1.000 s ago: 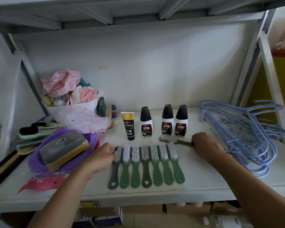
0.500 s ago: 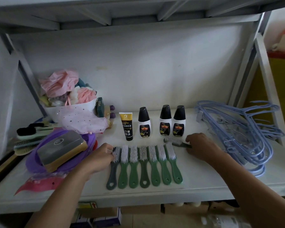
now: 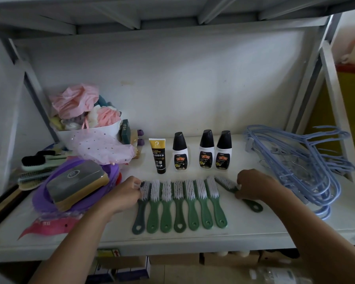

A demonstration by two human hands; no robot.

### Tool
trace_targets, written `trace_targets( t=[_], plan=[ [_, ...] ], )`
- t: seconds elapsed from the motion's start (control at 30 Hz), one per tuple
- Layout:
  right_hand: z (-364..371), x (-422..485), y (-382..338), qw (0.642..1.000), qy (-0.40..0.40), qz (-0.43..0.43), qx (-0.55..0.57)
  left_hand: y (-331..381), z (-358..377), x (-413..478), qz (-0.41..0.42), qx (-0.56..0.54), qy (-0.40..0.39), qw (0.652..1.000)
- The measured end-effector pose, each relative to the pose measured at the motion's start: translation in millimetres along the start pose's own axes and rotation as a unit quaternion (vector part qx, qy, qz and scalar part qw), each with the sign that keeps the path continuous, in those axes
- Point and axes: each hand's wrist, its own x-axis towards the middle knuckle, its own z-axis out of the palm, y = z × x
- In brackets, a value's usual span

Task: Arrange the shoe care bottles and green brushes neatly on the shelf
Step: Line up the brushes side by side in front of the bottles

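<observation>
— Swung round since a second ago: the eighth brush (image 3: pixel 237 190) lay crosswise behind the row, and now it slants, handle toward the shelf (image 3: pixel 254 228) edge.

— Anything hidden?

— Its middle, under the right hand (image 3: pixel 252 184). Bottle labels are too small to read.

— And the row (image 3: pixel 178 203)?

— Seven brushes side by side, white bristles back, the leftmost darker. Behind stand three bottles (image 3: pixel 206 149) and a tube (image 3: pixel 157 155), upright.

— Hands?

— Right pinches the slanted brush. Left (image 3: pixel 124 196), loosely curled, touches the leftmost bristles; I cannot tell whether it grips.
</observation>
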Motion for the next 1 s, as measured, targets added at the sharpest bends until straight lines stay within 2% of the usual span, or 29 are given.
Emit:
trace_targets(
  t=[0.27, 1.0],
  plan=[
    [6, -2, -11, 0.989, 0.078, -0.036, 0.12, -1, 1, -2, 0.001, -0.015, -0.001, 1.0],
    [0, -9, -12, 0.991, 0.053, -0.013, 0.119, 3, 2, -3, 0.005, -0.016, -0.009, 1.0]
  ],
)
